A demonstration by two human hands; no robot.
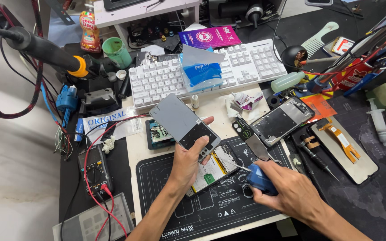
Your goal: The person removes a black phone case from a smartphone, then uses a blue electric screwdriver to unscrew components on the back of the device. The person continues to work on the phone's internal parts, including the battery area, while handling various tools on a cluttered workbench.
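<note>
**benchrat:** Opened phone (211, 172) lies on the black repair mat (193, 209), partly under the lifted grey back panel (184, 122). My left hand (188, 163) has its fingers closed around that panel's lower end. I'd keep it tilted well clear.

**me:** Agreed. Right hand (282, 187) is wrapped tight on the blue screwdriver (259, 177), tip touching the board. Go straight down, light pressure. Spare frame (282, 120) sits nearby.

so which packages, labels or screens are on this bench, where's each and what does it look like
Flat magenta packet: behind the white keyboard.
Blue-and-clear tissue pack: on the keyboard.
White label with blue lettering: left of the mat.
Grey phone panel: tilted, in the left hand.
Yellow-labelled bottle: far left.
</note>
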